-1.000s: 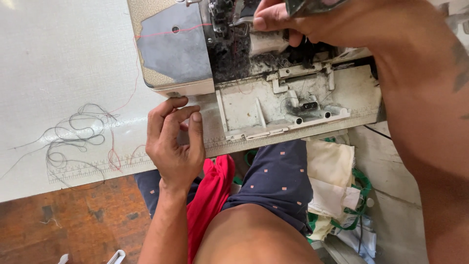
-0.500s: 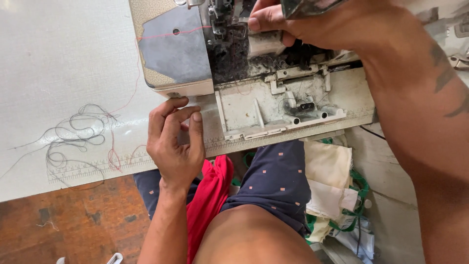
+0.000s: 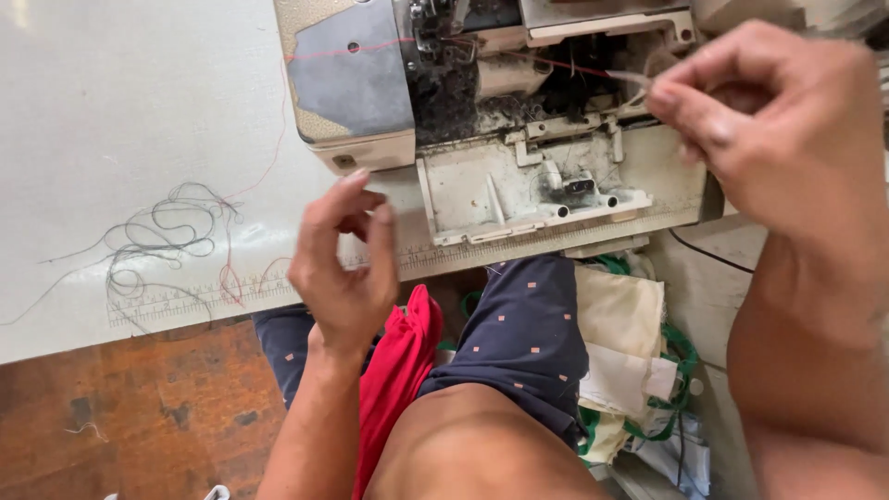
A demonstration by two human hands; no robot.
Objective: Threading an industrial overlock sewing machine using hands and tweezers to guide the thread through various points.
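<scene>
No packages, labels, signs or screens appear anywhere around the open sewing machine; the nearest thing to a marking is a printed ruler strip (image 3: 278, 282) running along the front edge of the white work table (image 3: 111, 120).

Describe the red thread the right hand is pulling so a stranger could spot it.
Start at the sewing machine on the white table. From its dark, linty opening, the red thread runs taut to the right hand. Unlike the tangled loose threads left, it is straight.
</scene>
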